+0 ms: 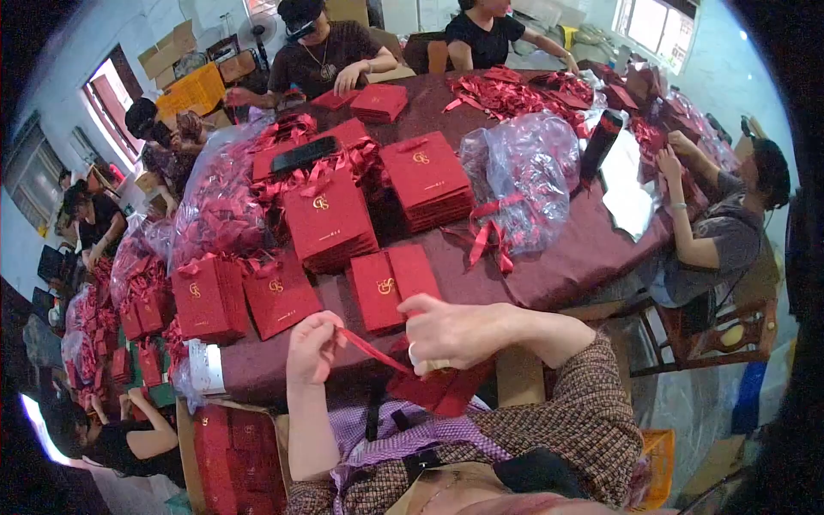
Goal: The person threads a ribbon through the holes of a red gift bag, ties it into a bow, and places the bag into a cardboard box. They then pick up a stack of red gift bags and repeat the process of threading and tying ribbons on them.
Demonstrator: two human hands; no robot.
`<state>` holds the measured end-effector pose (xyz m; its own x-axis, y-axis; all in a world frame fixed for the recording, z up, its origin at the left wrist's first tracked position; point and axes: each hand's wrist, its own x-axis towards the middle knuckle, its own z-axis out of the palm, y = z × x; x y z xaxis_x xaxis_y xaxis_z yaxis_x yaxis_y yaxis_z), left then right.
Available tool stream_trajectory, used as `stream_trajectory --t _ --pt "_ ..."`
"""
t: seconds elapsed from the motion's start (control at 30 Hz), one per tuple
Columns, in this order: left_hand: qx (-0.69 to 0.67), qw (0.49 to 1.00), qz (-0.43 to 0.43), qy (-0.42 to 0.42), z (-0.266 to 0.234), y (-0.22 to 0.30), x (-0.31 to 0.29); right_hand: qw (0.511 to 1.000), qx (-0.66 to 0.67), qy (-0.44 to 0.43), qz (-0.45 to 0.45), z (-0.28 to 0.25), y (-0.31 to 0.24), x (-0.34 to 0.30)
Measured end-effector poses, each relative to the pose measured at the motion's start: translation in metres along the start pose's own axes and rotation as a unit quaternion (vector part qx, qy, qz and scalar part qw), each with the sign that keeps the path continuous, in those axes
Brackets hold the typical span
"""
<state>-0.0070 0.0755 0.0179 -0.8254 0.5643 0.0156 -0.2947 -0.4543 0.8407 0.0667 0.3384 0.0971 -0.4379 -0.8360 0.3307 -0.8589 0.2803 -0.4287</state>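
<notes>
A narrow red ribbon [367,346] is stretched between my two hands at the table's near edge. The fingertips of my left hand [314,348] pinch one end of it. My right hand [446,333] is closed where the ribbon runs in under its fingers. Just below that hand, over my lap, a red paper gift bag [442,390] hangs tilted, partly covered by the hand. Beyond my hands, more red bags [390,287] lie flat on the table.
Stacks of red bags [330,223] stand ahead, a black phone [304,154] on one. Clear plastic bags [524,180] and ribbon piles [515,94] spread around. A black bottle [602,142] stands right. An open carton [236,455] of red bags sits lower left. Several people work around the table.
</notes>
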Motion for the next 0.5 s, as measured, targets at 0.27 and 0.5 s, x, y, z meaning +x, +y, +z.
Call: stream_trajectory --t 0.27,0.5 --pt "0.179 0.982 0.027 0.055 0.002 -0.011 -0.007 0.971 -0.144 0.144 0.122 -0.016 0.033 0.0" --pt "0.004 0.999 -0.038 0.003 0.05 -0.038 -0.018 0.922 0.018 0.286 0.26 0.01 0.042 0.01"
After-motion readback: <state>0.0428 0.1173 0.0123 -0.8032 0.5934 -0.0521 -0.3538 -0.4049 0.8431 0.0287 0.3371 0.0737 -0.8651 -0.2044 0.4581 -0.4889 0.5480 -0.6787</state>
